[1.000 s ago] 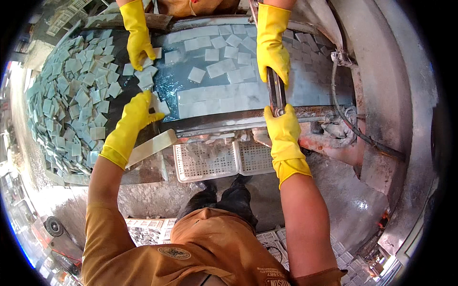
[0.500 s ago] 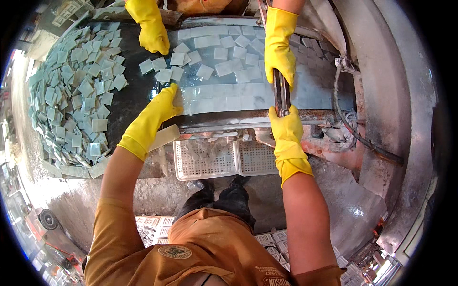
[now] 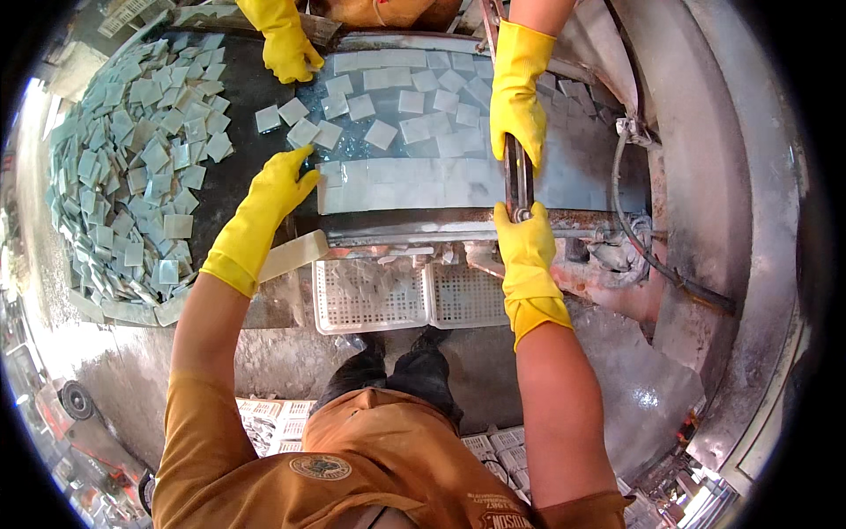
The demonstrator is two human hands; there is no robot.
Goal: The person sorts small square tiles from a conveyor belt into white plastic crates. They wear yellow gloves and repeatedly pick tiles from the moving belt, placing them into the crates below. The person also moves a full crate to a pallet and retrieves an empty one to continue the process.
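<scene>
My left hand [image 3: 271, 192], in a yellow rubber glove, is beside the left end of a row of pale square tiles [image 3: 374, 187]. Its thumb and forefinger are apart, with the fingertips just below a loose tile [image 3: 303, 133]; nothing shows in its grasp. My gloved right hand [image 3: 527, 249] is closed on the near end of a dark metal bar [image 3: 518, 181] that lies across the belt. A co-worker's yellow-gloved hand [image 3: 518, 115] holds the bar's far end. Their other gloved hand [image 3: 289, 55] is at the belt's far edge, near the tiles.
A large heap of greenish-white tiles [image 3: 132, 167] covers the belt's left end. Loose tiles are scattered over the wet dark surface [image 3: 238, 97]. Two white perforated baskets [image 3: 370, 322] stand under the near edge. A hose [image 3: 621, 207] curves down at the right, beside concrete walls [image 3: 696, 291].
My left hand has moved off the row's end, up and slightly left toward the loose tiles. The co-worker's left-side hand has shifted up a little. Both hands on the bar stay there.
</scene>
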